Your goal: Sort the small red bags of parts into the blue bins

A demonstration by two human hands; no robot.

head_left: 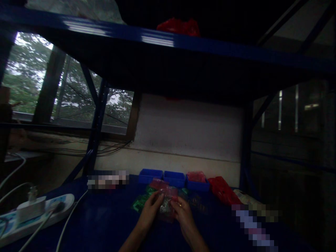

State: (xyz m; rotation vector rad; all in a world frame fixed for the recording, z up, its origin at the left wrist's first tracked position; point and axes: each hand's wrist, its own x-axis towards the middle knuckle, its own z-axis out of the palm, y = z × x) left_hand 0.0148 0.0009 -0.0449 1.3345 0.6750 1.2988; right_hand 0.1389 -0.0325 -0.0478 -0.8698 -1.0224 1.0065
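Pink-tinted plastic packet (167,206) sits upright between my hands, left hand (151,209) pinching its left edge, right hand (183,212) its right, both equally near above the worktop (105,224).

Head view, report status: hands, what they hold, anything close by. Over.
Left hand and right hand both grip one small clear bag. Green packets left of it. Blue trays behind.
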